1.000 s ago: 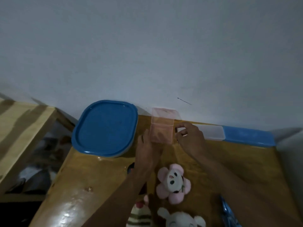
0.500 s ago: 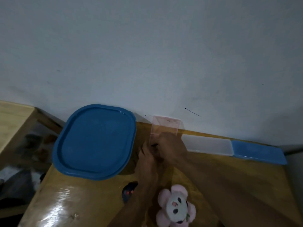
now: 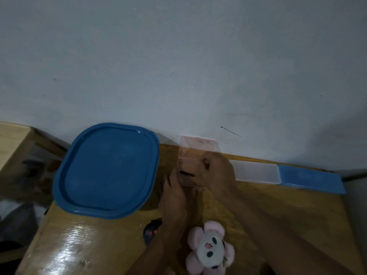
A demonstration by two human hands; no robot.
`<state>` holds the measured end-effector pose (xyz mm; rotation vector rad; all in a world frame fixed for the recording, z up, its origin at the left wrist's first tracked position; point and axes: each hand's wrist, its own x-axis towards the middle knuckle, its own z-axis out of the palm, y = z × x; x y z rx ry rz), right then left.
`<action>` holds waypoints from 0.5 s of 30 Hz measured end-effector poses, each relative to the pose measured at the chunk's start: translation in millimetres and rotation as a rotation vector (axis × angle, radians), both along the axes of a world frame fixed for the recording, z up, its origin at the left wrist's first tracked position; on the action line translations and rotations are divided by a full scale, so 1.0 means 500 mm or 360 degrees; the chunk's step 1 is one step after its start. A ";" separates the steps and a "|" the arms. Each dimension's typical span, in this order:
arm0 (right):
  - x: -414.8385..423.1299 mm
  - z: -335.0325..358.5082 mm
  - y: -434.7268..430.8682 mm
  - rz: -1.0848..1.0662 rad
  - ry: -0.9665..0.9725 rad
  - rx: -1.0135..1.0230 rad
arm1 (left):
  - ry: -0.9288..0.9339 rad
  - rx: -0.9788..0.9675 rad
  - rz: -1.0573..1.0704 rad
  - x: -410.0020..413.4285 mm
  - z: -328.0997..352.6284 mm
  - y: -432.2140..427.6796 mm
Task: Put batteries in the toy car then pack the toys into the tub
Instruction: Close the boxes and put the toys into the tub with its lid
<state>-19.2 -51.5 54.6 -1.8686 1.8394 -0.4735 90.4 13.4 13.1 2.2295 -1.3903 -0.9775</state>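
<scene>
Both hands [image 3: 198,179] on clear pink box [image 3: 195,153] (rectangular), glossy wooden table [image 3: 65,253]

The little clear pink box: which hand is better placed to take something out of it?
Probably the right hand: it sits at the clear pink plastic box, fingers inside. The left hand steadies its near side.

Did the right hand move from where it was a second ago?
Yes. The right hand slid left, away from the clear flat lid, onto the pink box.

Wooden table [image 3: 297,211] against pale wall [image 3: 178,66]; flat clear box [image 3: 258,173] and flat blue box [image 3: 311,180] side by side along wall.
</scene>
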 end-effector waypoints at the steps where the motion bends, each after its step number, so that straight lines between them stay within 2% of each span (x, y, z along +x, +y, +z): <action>1: -0.012 0.000 0.000 -0.0165 -0.0058 -0.0040 | -0.0010 -0.0024 0.0001 0.002 -0.003 -0.001; 4: -0.032 -0.014 -0.013 -0.0486 -0.0169 -0.0013 | 0.0039 -0.0077 -0.0003 0.006 -0.006 -0.007; 7: -0.036 -0.017 -0.030 -0.0609 -0.0327 0.0114 | 0.0093 -0.0067 -0.0013 0.011 -0.002 -0.010; 11: -0.036 -0.007 -0.038 -0.0555 -0.0584 0.0229 | 0.0071 -0.0110 -0.0032 0.020 -0.011 -0.007; 15: -0.040 -0.003 -0.032 -0.0412 -0.0609 0.0212 | 0.0117 -0.0161 -0.0030 0.027 -0.009 -0.007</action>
